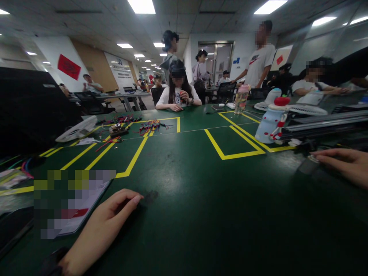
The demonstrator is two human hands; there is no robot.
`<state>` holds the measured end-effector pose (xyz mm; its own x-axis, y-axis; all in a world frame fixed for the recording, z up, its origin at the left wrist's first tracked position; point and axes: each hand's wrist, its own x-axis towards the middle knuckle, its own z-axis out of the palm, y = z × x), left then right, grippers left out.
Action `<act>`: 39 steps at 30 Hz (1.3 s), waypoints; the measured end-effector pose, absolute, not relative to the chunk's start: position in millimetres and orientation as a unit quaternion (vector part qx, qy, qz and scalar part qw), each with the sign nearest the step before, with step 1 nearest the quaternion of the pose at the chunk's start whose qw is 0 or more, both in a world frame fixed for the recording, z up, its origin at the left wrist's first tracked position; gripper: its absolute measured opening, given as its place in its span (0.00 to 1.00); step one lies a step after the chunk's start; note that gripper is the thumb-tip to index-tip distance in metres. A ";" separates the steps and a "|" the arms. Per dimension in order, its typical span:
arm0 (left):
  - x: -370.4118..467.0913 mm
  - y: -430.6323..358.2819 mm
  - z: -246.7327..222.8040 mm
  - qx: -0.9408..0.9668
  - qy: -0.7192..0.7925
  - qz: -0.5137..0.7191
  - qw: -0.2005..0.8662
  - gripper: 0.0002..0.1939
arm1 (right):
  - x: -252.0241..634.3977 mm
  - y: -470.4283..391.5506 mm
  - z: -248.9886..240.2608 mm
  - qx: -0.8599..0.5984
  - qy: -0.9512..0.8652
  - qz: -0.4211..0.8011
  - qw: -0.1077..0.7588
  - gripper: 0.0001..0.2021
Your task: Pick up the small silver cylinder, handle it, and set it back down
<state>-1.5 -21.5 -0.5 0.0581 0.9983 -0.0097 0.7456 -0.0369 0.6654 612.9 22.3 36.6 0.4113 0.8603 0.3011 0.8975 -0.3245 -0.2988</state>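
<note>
My left hand (120, 207) rests on the green table, fingers curled in and thumb against the index finger. Nothing shows between its fingertips, and a dark smudge (151, 196) lies just beyond them. At the right edge, my right hand (345, 163) pinches the pale top of a small grey, see-through container (308, 165). That container is blurred, and I cannot tell whether it touches the table. Beside my left forearm lies a flat device (83, 214) with a lit, partly blurred screen.
Yellow tape (243, 155) marks the green table (184, 230). Wire bundles (152, 126) and a white fan (76, 129) are at left. A blue bottle (266, 124), a clear bottle (241, 100) and metal rails (324, 124) stand right. A person (178, 90) sits opposite.
</note>
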 end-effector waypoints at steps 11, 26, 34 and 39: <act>-2.0 -21.9 -0.7 0.676 0.646 0.239 0.262 0.14 | 521.3 10.7 37.8 -0.748 -0.609 -0.008 0.263 0.29; 7.6 -17.3 10.5 0.679 0.637 0.238 0.277 0.17 | 329.7 13.3 3.1 -0.411 -0.795 0.328 0.301 0.27; 114.4 3.6 47.8 0.798 0.471 0.267 0.265 0.14 | 328.3 19.0 -3.4 -0.383 -0.768 0.409 0.311 0.29; 134.0 8.8 52.3 0.811 0.448 0.298 0.229 0.09 | 326.3 17.8 -2.9 -0.354 -0.773 0.419 0.319 0.24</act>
<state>134.0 8.8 52.3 0.4209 0.8632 0.2786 0.5905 -0.4939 0.6383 326.3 17.8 -2.9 -0.5461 0.8144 0.1961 0.2810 0.3987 -0.8730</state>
